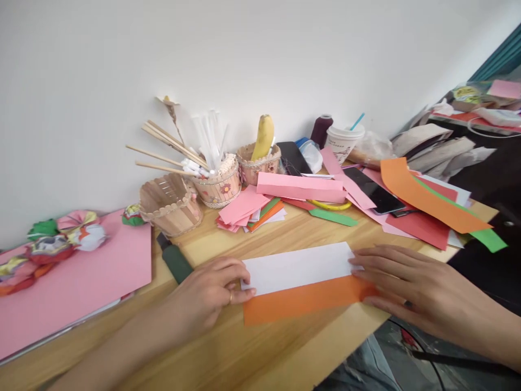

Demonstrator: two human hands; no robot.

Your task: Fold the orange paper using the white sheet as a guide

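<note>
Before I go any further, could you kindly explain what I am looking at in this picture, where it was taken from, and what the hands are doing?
There is no machine here: these are a person's two bare hands, seen from a camera worn on their head, looking forward and down at a wooden table against a white wall.

Both hands press flat on a long paper strip, white on its upper part and orange along the lower edge. The left hand holds down its left end, the right hand its right end. Neither hand lifts it.

Around it lie a dark green cutter, a large pink sheet with crumpled paper flowers, and baskets made of wooden sticks, one holding a banana. Further back are loose coloured paper pieces, a black phone and a paper cup.
</note>
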